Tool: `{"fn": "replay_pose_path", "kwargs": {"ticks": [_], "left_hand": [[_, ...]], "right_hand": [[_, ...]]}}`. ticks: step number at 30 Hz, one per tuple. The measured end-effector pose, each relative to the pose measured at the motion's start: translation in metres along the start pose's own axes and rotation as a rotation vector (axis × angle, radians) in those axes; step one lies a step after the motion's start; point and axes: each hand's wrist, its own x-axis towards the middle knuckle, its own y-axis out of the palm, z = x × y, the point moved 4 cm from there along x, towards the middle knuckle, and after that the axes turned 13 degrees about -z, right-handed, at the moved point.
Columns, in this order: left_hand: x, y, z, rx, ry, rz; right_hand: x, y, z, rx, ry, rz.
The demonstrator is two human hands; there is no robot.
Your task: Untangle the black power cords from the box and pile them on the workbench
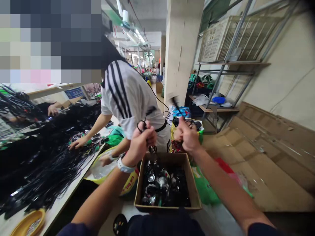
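Nearest the camera, the left hand (144, 139) is closed around a looped black cable (141, 126), with the fingers drawn together on it; a white wristband (125, 166) is worn on that wrist. The right hand (188, 136) is held just beside it, curled shut around the base of a black connector (176, 103), which is blurred by motion, so its exact form cannot be determined. Directly below both hands, a cardboard box (159, 158) is positioned, filled with black and silver cable parts (162, 186). A yellow plastic bag (128, 185) is placed against the box's left side, and a green plastic bag (204, 190) is seen to its right.

To the left, a workbench (61, 196) is covered with tangled black cables (49, 170), and a yellow dish (29, 223) is set at its near corner. A hand (77, 143) of a co-worker in a white striped shirt (128, 95) is placed on the cables. Farther right, flattened cardboard sheets (258, 164) are laid against the wall, below a metal shelf (228, 65) carrying a plastic crate (236, 39).
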Motion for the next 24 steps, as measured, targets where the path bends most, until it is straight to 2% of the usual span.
{"fn": "replay_pose_path", "kwargs": {"ticks": [3,4,6,8,11,13,15,17,19,21,23,24], "left_hand": [[0.006,0.0,-0.005,-0.101,0.132,-0.141],[0.008,0.001,-0.005,-0.1,0.137,-0.15],[0.012,0.004,-0.005,-0.057,0.099,-0.114],[0.015,0.004,-0.007,-0.058,0.125,-0.123],[0.019,0.002,-0.013,-0.072,0.199,-0.147],[0.022,0.001,-0.016,-0.053,0.2,-0.113],[0.023,-0.002,-0.022,-0.092,0.253,-0.134],[0.021,-0.004,-0.025,-0.116,0.281,-0.15],[0.018,0.0,-0.02,-0.059,0.207,-0.087],[0.015,0.003,-0.015,-0.029,0.168,-0.049],[0.013,0.004,-0.014,-0.081,0.236,-0.094],[0.013,0.004,-0.013,-0.097,0.264,-0.115]], "right_hand": [[0.001,-0.015,0.016,0.213,-0.263,-0.176],[0.0,-0.017,0.018,0.248,-0.286,-0.18],[-0.001,-0.013,0.013,0.16,-0.151,-0.075],[-0.002,-0.011,0.008,0.088,-0.063,-0.013],[0.0,-0.018,0.018,0.227,-0.217,-0.084],[0.003,-0.02,0.022,0.248,-0.183,-0.03],[0.006,-0.021,0.025,0.2,-0.116,0.022],[0.009,-0.03,0.035,0.21,-0.216,-0.078],[0.01,-0.039,0.044,0.263,-0.354,-0.178],[0.011,-0.038,0.043,0.222,-0.301,-0.094],[0.011,-0.034,0.039,0.135,-0.188,0.021],[0.011,-0.034,0.038,0.112,-0.17,0.029]]}}
